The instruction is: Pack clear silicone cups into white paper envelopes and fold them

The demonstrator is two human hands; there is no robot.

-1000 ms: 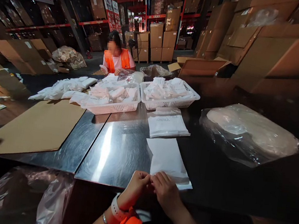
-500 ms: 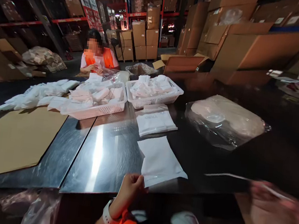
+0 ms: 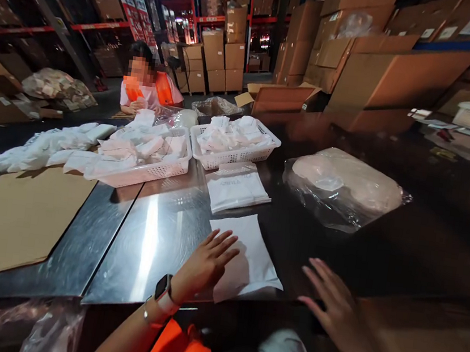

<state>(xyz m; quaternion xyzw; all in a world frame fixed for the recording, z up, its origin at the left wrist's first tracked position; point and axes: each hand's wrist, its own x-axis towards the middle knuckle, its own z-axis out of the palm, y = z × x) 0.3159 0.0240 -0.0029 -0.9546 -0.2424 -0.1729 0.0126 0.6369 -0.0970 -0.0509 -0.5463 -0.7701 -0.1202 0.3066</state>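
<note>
Though flat, uneven-edged white packet (image 3: pixel 253 257)

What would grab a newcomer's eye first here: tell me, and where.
Likely the two white perforated plastic baskets, heaped with crumpled white packets, on the far part of the shiny dark table. Behind them, upper left, a co-worker in a bright orange vest catches the eye. Nearest, the splayed left hand is at the left side of a flat white packet, the open right hand to its right.

2 packet-filled baskets (image 3: pixel 237 160) | 2 flat white pouches (image 3: pixel 254 258) (layers unclear) | 1 watch (image 3: pixel 162 286)
</note>
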